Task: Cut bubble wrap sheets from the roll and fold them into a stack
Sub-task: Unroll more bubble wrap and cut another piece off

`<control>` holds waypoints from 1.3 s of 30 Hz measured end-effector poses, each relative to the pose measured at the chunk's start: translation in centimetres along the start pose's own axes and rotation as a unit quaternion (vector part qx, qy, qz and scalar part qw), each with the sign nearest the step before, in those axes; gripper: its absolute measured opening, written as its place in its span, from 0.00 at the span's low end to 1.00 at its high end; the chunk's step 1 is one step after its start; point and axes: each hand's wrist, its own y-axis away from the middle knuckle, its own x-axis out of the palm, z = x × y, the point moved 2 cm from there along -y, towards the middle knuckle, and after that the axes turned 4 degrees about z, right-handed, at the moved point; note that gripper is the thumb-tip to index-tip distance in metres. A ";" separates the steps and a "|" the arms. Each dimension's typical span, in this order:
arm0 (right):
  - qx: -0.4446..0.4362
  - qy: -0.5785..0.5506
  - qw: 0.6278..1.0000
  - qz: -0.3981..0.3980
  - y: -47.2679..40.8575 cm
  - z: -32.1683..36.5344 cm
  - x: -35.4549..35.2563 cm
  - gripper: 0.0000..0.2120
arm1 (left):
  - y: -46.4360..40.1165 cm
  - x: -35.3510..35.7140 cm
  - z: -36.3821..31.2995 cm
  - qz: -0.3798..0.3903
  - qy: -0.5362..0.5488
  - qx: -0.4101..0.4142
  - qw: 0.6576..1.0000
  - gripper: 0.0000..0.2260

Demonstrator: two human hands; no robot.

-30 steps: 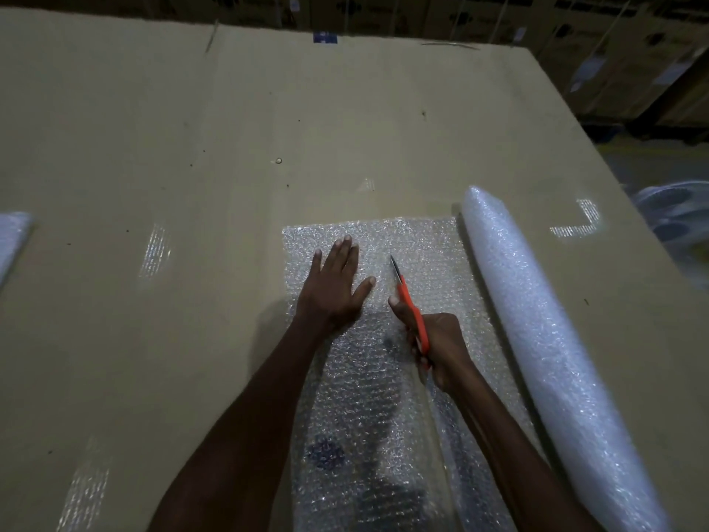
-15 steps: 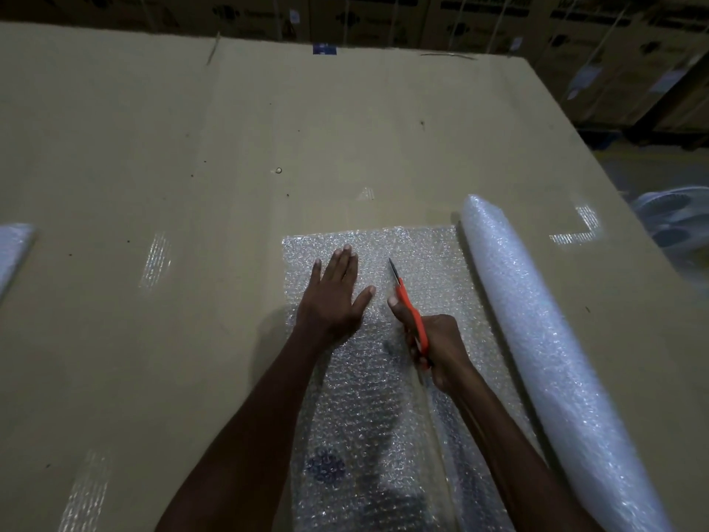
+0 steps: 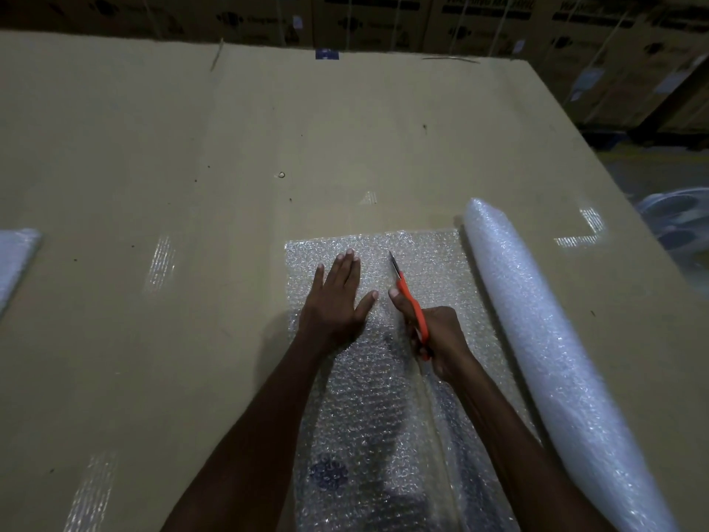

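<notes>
**Scissors partway up the sheet, flat palm holding it down**

Because bubble wrap slides and bunches under a blade, the left hand [image 3: 337, 301] lies open and flat, fingers spread, pressing the unrolled bubble wrap sheet [image 3: 368, 397] onto the cardboard-covered surface [image 3: 192, 147]. Just beside it, the right hand [image 3: 437, 339] is closed around the orange handles of the scissors [image 3: 408, 297], blades pointing away from the person along the cut line. The two hands sit near each other on either side of that line, apart. A slit seems to trail back behind the right hand, so the cut looks well advanced, with a short stretch left before the far edge. The bubble wrap roll [image 3: 544, 339] lies to the right, touching the sheet it feeds. At the left edge, a pale bundle [image 3: 15, 259], likely folded sheets, waits well apart.
</notes>
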 end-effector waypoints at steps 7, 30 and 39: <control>0.004 0.000 1.000 -0.002 -0.2 0.2 0.1 0.26 | 0.0 -0.1 -0.1 0.002 -0.002 0.001 1.000 0.33; 0.014 0.007 1.000 -0.001 -1.7 2.1 0.9 0.24 | 0.0 0.2 0.0 -0.018 -0.022 0.008 1.000 0.32; 0.008 0.016 1.000 0.001 -2.3 2.4 1.1 0.24 | 0.2 0.2 0.0 -0.030 -0.019 0.007 0.999 0.33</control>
